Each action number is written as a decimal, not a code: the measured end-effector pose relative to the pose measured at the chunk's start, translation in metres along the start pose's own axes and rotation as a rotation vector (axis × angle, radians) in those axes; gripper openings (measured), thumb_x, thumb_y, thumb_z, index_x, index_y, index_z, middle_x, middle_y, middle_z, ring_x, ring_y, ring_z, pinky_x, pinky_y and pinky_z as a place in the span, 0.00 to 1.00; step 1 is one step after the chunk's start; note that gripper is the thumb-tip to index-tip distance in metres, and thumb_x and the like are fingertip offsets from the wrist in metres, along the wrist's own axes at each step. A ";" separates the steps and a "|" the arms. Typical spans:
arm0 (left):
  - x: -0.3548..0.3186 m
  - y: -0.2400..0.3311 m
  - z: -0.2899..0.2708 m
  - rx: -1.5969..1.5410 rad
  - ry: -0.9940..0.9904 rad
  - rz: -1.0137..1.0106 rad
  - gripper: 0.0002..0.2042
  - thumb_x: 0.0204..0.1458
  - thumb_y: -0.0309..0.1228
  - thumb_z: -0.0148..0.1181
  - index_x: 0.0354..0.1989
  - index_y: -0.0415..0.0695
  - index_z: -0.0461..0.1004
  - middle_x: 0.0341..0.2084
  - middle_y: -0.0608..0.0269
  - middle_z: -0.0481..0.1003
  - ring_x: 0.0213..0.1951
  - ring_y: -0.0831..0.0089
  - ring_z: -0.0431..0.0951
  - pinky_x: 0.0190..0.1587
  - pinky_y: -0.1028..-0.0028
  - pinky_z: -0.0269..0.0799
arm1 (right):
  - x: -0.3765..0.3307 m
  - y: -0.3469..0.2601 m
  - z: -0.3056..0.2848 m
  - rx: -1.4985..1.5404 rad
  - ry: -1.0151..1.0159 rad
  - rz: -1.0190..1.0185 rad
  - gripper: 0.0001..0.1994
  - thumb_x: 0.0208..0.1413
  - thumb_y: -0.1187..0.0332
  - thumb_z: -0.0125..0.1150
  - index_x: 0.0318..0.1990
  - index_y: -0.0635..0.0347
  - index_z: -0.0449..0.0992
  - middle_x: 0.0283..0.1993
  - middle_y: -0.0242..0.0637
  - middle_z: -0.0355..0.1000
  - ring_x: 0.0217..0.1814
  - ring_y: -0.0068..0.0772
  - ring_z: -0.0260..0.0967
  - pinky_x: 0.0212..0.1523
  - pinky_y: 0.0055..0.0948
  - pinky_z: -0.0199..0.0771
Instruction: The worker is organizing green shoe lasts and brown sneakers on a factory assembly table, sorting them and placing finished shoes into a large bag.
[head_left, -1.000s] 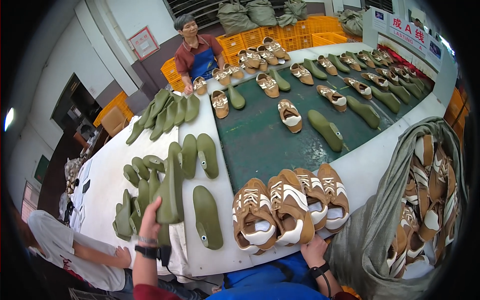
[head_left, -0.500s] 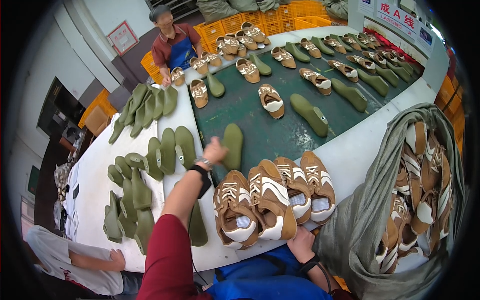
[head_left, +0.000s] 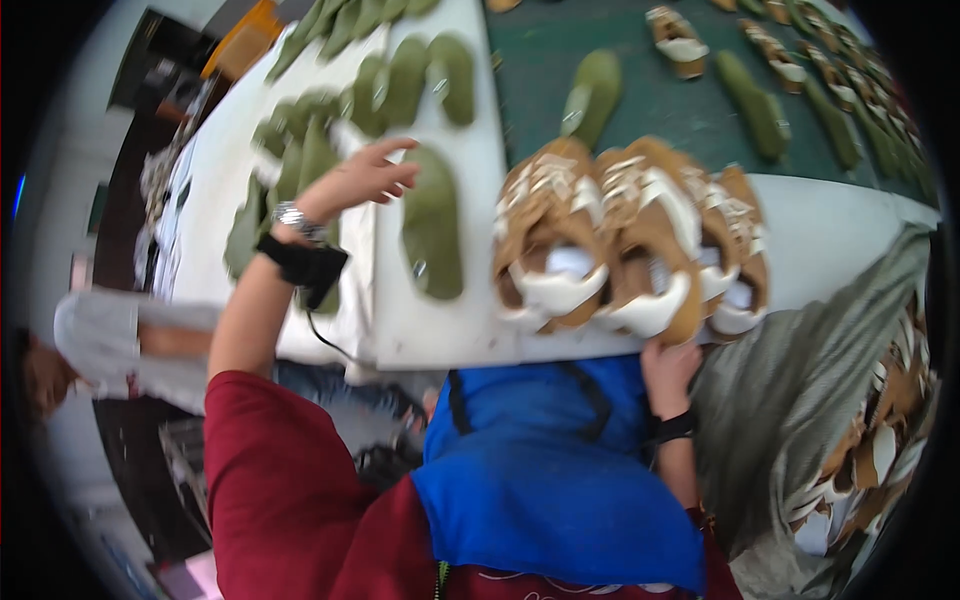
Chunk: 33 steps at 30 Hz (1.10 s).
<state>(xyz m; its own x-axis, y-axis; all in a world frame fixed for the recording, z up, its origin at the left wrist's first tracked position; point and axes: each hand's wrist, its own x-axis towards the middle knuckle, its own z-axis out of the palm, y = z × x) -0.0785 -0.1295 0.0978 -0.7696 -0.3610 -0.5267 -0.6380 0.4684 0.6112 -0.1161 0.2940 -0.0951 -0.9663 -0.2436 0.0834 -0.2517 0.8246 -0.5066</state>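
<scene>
Shoes [head_left: 672, 215] are standing beside the right hand [head_left: 668, 370], its grip hidden. The left hand [head_left: 362, 182], loosely spread, is hovering beside a green last [head_left: 432, 225].

The outstretched left hand [head_left: 368, 180] is by a green shoe last [head_left: 432, 225]; the right hand [head_left: 669, 375] is by brown sneakers [head_left: 655, 212] on the table [head_left: 455, 340].

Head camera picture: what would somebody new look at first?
Probably the four brown-and-white sneakers bunched at the white table's near edge, with the right hand by their heels. Then a green shoe last lying left of them, near the open left hand. Below, the bright blue apron stands out.
</scene>
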 end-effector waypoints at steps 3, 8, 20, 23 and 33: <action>-0.118 -0.067 -0.030 0.011 0.159 -0.094 0.21 0.56 0.35 0.50 0.58 0.44 0.60 0.35 0.65 0.74 0.34 0.83 0.72 0.38 0.82 0.68 | 0.009 0.007 0.000 -0.112 -0.017 -0.183 0.13 0.46 0.64 0.55 0.18 0.66 0.73 0.19 0.49 0.70 0.24 0.54 0.69 0.26 0.45 0.68; -0.291 -0.198 -0.011 -0.042 0.110 -0.468 0.29 0.50 0.40 0.58 0.59 0.40 0.58 0.43 0.62 0.70 0.42 0.78 0.69 0.42 0.78 0.66 | 0.012 -0.001 -0.002 0.099 0.003 -0.241 0.14 0.52 0.62 0.53 0.27 0.67 0.74 0.22 0.50 0.70 0.26 0.52 0.70 0.29 0.41 0.67; -0.305 -0.285 0.191 -0.747 -0.427 -0.537 0.40 0.51 0.51 0.52 0.65 0.43 0.41 0.49 0.57 0.67 0.50 0.72 0.68 0.50 0.71 0.67 | 0.009 -0.004 -0.006 0.024 -0.062 -0.246 0.13 0.51 0.67 0.53 0.44 0.60 0.71 0.20 0.40 0.64 0.22 0.37 0.63 0.27 0.34 0.64; -0.244 -0.314 0.215 -0.433 -0.242 -0.502 0.35 0.52 0.49 0.52 0.64 0.46 0.48 0.43 0.64 0.69 0.47 0.76 0.68 0.45 0.71 0.69 | 0.007 -0.002 -0.005 0.040 -0.033 -0.278 0.12 0.52 0.68 0.52 0.43 0.60 0.71 0.19 0.38 0.63 0.21 0.35 0.61 0.27 0.33 0.63; -0.261 -0.403 0.257 -0.461 0.205 -0.771 0.09 0.48 0.32 0.54 0.29 0.39 0.75 0.28 0.53 0.75 0.30 0.58 0.76 0.36 0.67 0.72 | 0.008 -0.001 -0.005 0.062 -0.052 -0.275 0.11 0.52 0.68 0.52 0.42 0.60 0.71 0.19 0.35 0.62 0.21 0.30 0.60 0.26 0.29 0.63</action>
<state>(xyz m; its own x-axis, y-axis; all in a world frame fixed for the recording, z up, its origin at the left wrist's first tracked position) 0.3862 -0.0164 -0.1625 -0.0884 -0.5961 -0.7980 -0.8898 -0.3128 0.3322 -0.1239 0.2935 -0.0895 -0.8578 -0.4810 0.1812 -0.4983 0.6918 -0.5226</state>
